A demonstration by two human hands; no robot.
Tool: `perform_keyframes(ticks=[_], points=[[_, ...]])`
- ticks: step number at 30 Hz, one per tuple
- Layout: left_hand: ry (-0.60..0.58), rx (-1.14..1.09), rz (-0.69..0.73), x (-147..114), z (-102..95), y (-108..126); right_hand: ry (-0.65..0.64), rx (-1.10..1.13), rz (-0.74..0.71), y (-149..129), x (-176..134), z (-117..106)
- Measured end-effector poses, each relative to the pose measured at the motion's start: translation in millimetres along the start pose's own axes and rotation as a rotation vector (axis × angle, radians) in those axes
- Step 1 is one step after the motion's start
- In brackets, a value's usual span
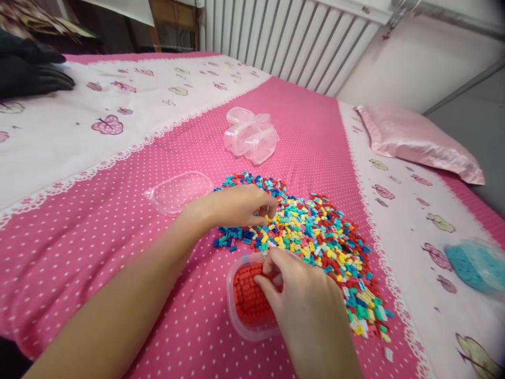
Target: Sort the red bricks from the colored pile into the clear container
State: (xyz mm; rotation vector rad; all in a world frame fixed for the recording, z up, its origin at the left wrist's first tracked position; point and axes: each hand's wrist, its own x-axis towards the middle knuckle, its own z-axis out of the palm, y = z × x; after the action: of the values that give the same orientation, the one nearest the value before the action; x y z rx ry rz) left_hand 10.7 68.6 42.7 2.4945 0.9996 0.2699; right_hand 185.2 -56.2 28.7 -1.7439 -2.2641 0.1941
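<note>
A wide pile of small toy building bricks (pixel 311 226) in red, yellow, blue, green and white is spread over the pink bedspread. Over its left part hangs my left hand (pixel 244 202), fingers curled down and closed; whatever is in them is hidden. My right hand (pixel 307 300) reaches into a clear plastic container (pixel 233 316), thumb and fingers closed together just above the red bricks (pixel 250 297) packed in neat rows there. Anything between those fingertips cannot be made out.
A clear lid (pixel 179 193) lies left of the pile. Behind it stand several clear containers (pixel 252 137). At the right edge is a container with blue contents (pixel 477 266). Farther off are a pink pillow (pixel 418 139), a white radiator (pixel 284 42) and a black glove (pixel 33 68).
</note>
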Motion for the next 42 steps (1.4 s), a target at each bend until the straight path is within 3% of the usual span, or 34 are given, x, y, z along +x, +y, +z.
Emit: perform_keyframes(ticks=[5, 10, 15, 28, 34, 42], points=[[0.053, 0.029, -0.056, -6.1, -7.5, -8.1, -0.098, 0.344, 0.054, 34.0, 11.7, -20.8], [0.087, 0.101, -0.088, -4.1, -4.0, -12.2, 0.110, 0.526, 0.221, 89.5, 31.6, -36.8], [0.053, 0.125, -0.009, 5.2, 5.3, -3.5, 0.135, 0.548, 0.297, 128.1, 41.9, -32.6], [0.072, 0.195, 0.134, 24.5, 24.2, 13.7, -0.056, 0.515, 0.229, 143.8, 42.3, -35.6], [0.069, 0.186, 0.166, 29.0, 30.9, 4.1, -0.280, 0.490, 0.233, 157.6, 34.6, -45.2], [0.076, 0.165, 0.196, 30.7, 28.1, 3.4, -0.237, 0.420, 0.281, 149.6, 38.4, -37.8]])
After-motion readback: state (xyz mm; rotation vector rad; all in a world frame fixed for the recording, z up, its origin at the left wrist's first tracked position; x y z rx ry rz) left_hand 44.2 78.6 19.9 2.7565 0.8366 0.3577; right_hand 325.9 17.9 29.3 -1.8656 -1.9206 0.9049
